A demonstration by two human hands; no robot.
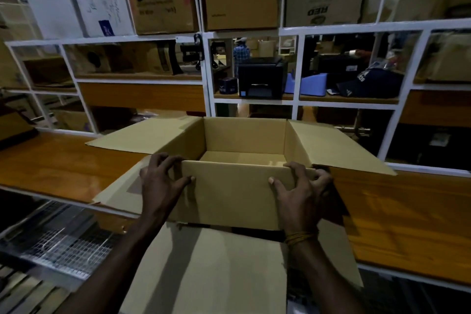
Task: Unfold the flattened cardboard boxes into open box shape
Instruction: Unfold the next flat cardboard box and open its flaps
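A brown cardboard box (230,194) stands opened into box shape above the wooden worktop (58,163), its inside visible. Its side flaps spread out left and right, and the near flap (216,270) hangs down toward me. My left hand (160,183) grips the near wall's left corner, fingers over the top edge. At the right corner of that wall, my right hand (303,191) holds on with its thumb on the outer face. A yellow band circles my right wrist.
White metal shelving (207,71) rises behind the worktop, loaded with cardboard boxes, a black printer (261,78), a blue tape dispenser and a dark cap. A wire-mesh rack (63,239) sits low on the left. Another person stands far behind the shelves.
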